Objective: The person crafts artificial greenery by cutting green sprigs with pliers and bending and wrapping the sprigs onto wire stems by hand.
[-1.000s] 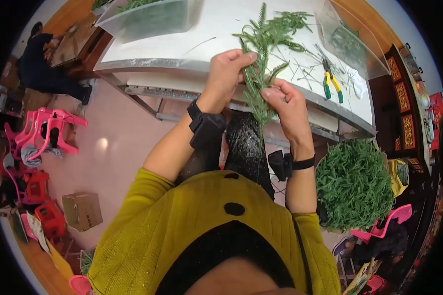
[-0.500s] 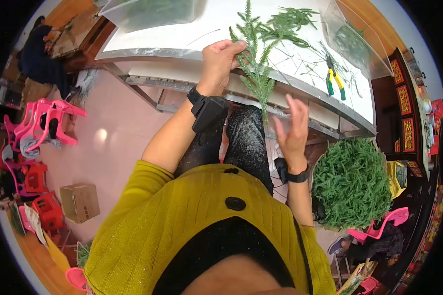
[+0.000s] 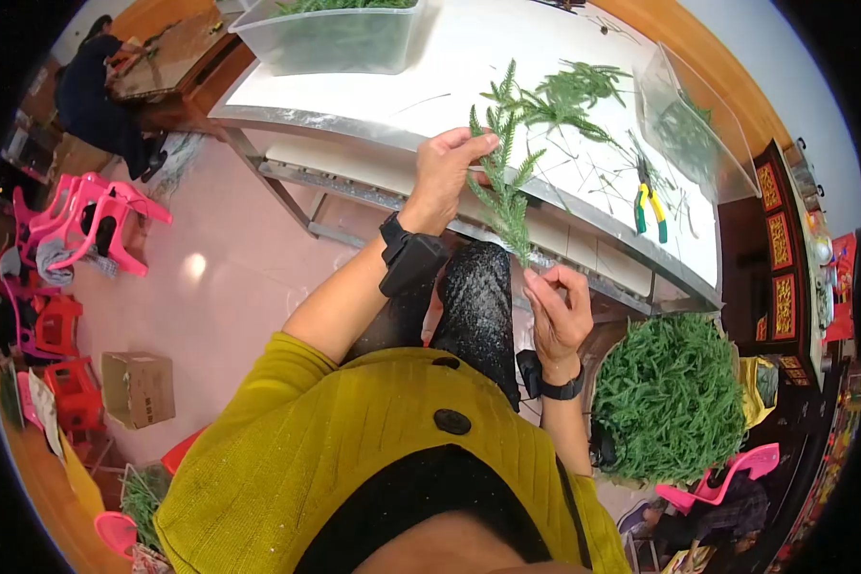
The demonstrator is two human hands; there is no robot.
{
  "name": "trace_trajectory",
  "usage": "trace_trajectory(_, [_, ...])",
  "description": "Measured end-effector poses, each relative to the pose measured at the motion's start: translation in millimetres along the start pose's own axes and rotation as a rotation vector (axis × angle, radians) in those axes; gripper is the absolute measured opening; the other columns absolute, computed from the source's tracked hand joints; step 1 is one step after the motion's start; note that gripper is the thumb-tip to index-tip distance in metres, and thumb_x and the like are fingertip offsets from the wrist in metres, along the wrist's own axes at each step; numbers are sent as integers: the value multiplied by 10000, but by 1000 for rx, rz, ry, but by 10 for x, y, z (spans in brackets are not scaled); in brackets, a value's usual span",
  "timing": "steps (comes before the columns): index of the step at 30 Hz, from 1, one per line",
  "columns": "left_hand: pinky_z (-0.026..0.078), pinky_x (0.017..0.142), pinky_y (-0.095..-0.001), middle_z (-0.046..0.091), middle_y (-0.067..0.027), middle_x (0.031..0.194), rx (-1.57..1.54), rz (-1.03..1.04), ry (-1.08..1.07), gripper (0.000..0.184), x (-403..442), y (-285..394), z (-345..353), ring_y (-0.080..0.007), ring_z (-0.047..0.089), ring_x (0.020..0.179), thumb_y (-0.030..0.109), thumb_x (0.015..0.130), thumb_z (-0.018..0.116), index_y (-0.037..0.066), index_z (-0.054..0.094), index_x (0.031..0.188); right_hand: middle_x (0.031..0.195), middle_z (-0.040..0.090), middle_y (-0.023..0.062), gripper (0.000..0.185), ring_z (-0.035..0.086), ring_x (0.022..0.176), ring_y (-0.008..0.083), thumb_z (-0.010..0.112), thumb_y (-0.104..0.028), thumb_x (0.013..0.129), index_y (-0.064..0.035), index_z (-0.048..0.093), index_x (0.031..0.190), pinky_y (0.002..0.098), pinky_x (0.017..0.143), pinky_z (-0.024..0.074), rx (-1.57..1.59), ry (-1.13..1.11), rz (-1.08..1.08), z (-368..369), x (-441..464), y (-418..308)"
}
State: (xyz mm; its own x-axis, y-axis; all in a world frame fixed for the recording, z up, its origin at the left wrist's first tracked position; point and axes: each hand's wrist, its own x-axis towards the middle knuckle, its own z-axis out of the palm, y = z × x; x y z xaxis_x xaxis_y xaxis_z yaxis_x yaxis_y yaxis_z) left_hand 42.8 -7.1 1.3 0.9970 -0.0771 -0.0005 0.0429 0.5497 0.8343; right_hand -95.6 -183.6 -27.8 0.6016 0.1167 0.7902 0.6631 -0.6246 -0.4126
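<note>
A green artificial pine branch (image 3: 509, 206) hangs over the table's front edge, above my lap. My left hand (image 3: 447, 170) pinches it partway up, thumb and fingers closed on its side. At the lower tip of its stem, my right hand (image 3: 558, 311) has thumb and forefinger pressed together on the stem. Beyond the branch, more loose green sprigs (image 3: 584, 88) lie on the white table (image 3: 344, 94). Pliers with yellow and green handles (image 3: 651, 209) rest to the right among scattered thin stems.
A clear bin with greenery (image 3: 330, 38) stands at the table's back left, another clear bin (image 3: 694, 124) at the right. A large container heaped with green sprigs (image 3: 670, 397) is by my right side. Pink stools (image 3: 91, 220) and a cardboard box (image 3: 138, 389) stand left; a person (image 3: 100, 96) works farther back.
My right hand has gone from open fingers beside the branch to a pinch at its stem's lower end. The left hand keeps its hold; the view has shifted.
</note>
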Motion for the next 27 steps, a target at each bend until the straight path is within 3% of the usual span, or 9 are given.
trace_trajectory(4, [510,624,-220,669,-50,823,-87,107,-6,111,74,-131,-55,-84,611,714,82,870,654,-5,650,940,953,603,101,302,581,754,231,757,39,696,-63,711,977,309,643,487,25,-41,17,-16,34,-33])
trace_trajectory(7, [523,621,-219,666,-58,824,-60,141,38,104,60,-131,-41,-91,616,700,50,870,640,-23,638,945,945,623,119,157,605,790,241,705,18,772,-29,686,921,324,688,495,44,-100,-61,-72,282,-93])
trace_trajectory(10, [522,594,-211,661,-54,822,-57,109,27,106,-21,-42,8,-92,613,678,41,871,635,-30,641,949,924,638,130,46,626,852,234,614,-25,874,13,640,870,329,739,499,320,5,123,-20,519,-104])
trace_trajectory(11, [518,602,-209,658,-47,824,-38,107,3,108,-67,-13,39,-87,610,685,41,874,633,-32,642,952,908,641,120,116,608,786,179,538,-72,948,26,598,929,287,683,492,442,70,278,14,620,-126])
trace_trajectory(13, [512,618,-203,653,-34,827,1,101,-47,113,-168,17,98,-76,602,699,42,879,629,-35,645,959,888,624,96,148,538,664,110,518,-108,974,31,559,1000,238,577,443,816,196,566,52,812,-12])
trace_trajectory(16, [498,644,-198,650,-16,838,54,203,-134,109,-273,-57,162,-54,587,721,47,887,626,-31,650,960,794,593,51,135,447,577,55,537,-110,969,10,536,1031,204,491,370,1252,317,705,120,1210,-123])
trace_trajectory(19, [485,655,-195,650,-9,848,71,207,-174,103,-342,-70,149,-41,579,731,53,896,621,-23,645,960,761,561,23,120,443,577,42,563,-99,953,9,567,1006,187,478,358,995,309,696,249,1249,-55])
trace_trajectory(22, [483,665,-195,652,-20,843,41,170,-191,109,-360,-37,116,-51,584,729,67,898,624,-21,640,961,788,555,19,117,450,582,40,578,-96,945,10,601,988,177,466,357,753,140,610,285,1114,75])
trace_trajectory(27, [481,711,-202,655,-39,835,23,146,-221,118,-340,-62,85,-71,595,765,81,901,624,-24,636,952,813,559,-29,123,482,685,43,619,-58,906,-1,655,1009,156,629,373,672,1,519,238,967,221])
